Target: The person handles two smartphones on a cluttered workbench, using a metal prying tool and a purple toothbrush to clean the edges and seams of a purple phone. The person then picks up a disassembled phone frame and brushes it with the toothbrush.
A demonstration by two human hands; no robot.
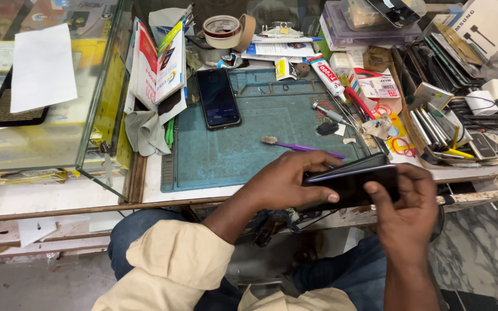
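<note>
- Being held at the lower right of the frame, just past the near edge of the worktop (59, 196): a dark phone (353, 181), tilted, its thin edge catching the light.
- Gripping the phone's near side from the left: the left hand (283, 184), fingers curled over the top, thumb pressing along the dark face.
- Pinching the phone's right end: the right hand (407, 210), thumb lying on the face, fingers wrapping behind.
- Lying just above the hands, on the teal work mat (243, 150): a purple toothbrush (304, 147), bristles pointing left.
- Resting at the mat's upper left, screen up: a second black phone (218, 98).
- Sitting right of the toothbrush, near the mat's right edge: a screwdriver (329, 112), with a white glue tube (327, 75) above it.
- Standing at the top centre of the frame: a tape roll (222, 30).
- Hanging over the mat's left border: a grey cloth (145, 131), under some printed packets (157, 63).
- Filling the upper left: a glass case (87, 86) with a white sheet (41, 66) on top.
- Crowding the right: stacked phone parts (439, 124).
</note>
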